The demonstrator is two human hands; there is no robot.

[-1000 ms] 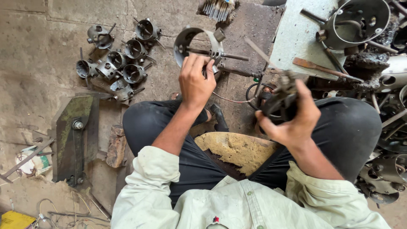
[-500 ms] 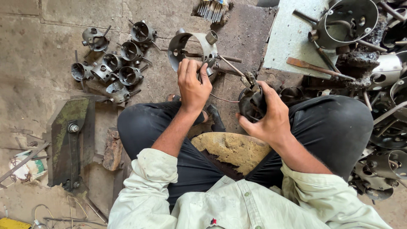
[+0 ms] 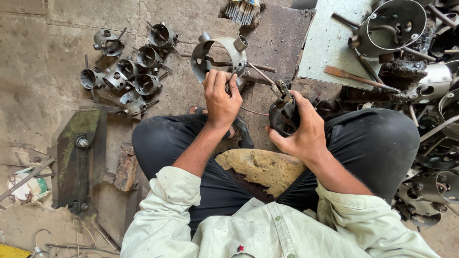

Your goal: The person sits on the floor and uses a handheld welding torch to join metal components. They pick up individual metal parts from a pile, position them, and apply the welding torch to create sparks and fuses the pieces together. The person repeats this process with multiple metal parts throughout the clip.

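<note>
Right hand (image 3: 299, 126) having drawn its dark round metal part (image 3: 282, 114) closer toward frame centre, fingers wrapping it, left hand (image 3: 221, 98) gripping the curved grey metal band (image 3: 217, 55), fingers curling over its edge

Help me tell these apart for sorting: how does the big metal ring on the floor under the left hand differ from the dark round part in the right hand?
The metal ring is larger, pale grey and open, a bent band; the dark round part is smaller and nearly black. The ring sits on the floor, with the left hand on a rod at it; the dark part is held up in the right hand. Both are round metal pieces.
</note>
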